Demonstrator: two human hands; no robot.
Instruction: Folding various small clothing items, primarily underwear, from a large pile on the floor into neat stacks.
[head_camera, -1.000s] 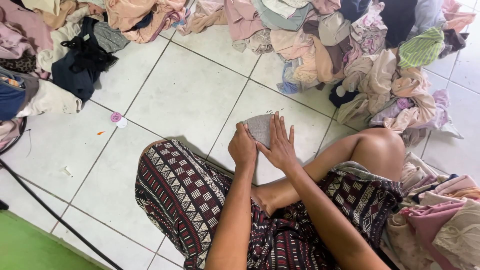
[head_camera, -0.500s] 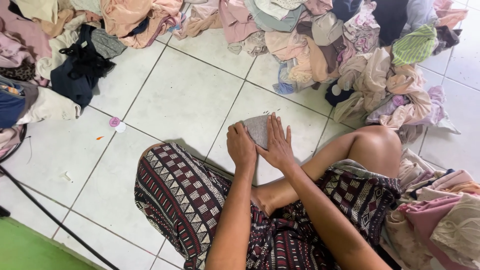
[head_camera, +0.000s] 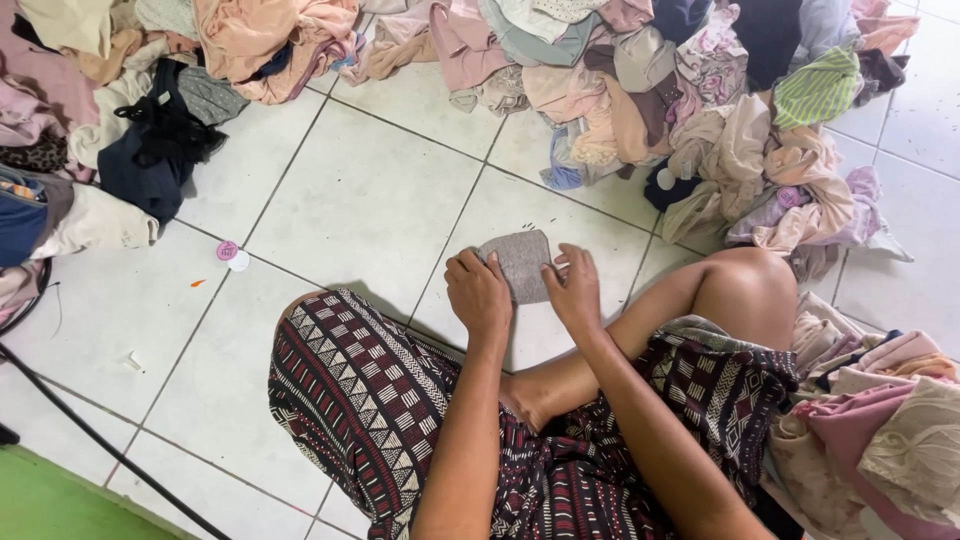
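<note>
Small grey knit cloth (head_camera: 519, 262), folded, rounded corners, lies flat on the white tiled floor (head_camera: 370, 190) at frame centre. Left hand (head_camera: 478, 293) has fingers curled, gripping its left edge; right hand (head_camera: 574, 290) pinches its right edge. Heaps of mixed clothes (head_camera: 700, 110) along the top; a pink-and-white disc (head_camera: 232, 254) at left.

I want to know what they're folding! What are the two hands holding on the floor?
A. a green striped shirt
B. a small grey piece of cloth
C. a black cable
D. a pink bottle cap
B: the left hand and right hand grip the sides of a small grey piece of cloth on the white tile floor.
</note>
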